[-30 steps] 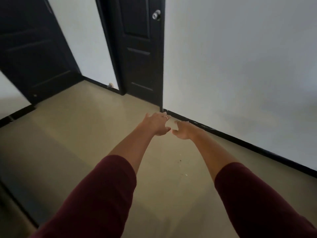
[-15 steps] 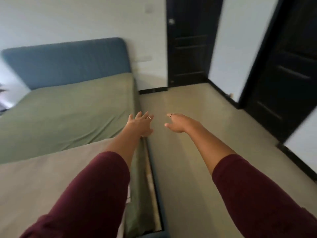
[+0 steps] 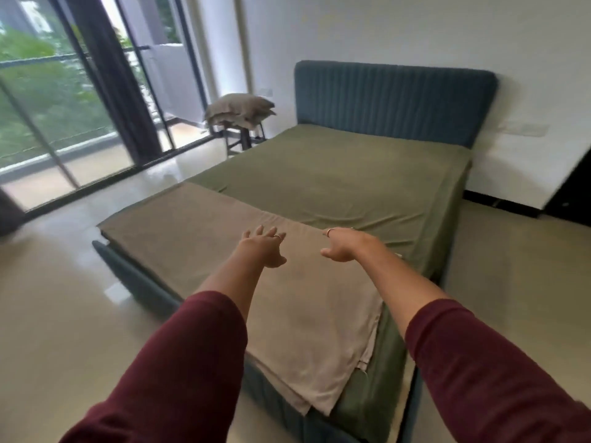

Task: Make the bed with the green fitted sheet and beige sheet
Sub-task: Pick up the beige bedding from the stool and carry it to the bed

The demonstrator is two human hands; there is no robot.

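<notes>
The green fitted sheet (image 3: 345,177) covers the mattress of a bed with a blue headboard (image 3: 393,99). A folded beige sheet (image 3: 224,251) lies across the foot of the bed, one corner hanging over the near edge. Both my arms in dark red sleeves stretch out over the beige sheet. My left hand (image 3: 263,246) hovers with fingers spread and holds nothing. My right hand (image 3: 345,246) hovers beside it, fingers loosely bent, empty, near the beige sheet's far folded edge.
A stool (image 3: 244,135) with stacked beige pillows (image 3: 241,113) stands left of the headboard. Glass sliding doors (image 3: 64,123) with a dark curtain (image 3: 118,75) fill the left wall. Tiled floor (image 3: 64,298) surrounds the bed; a dark door (image 3: 572,193) shows at far right.
My view has swung left from the doors and bare floor to the whole bed. Both hands stay stretched out and empty, now over the beige sheet.
</notes>
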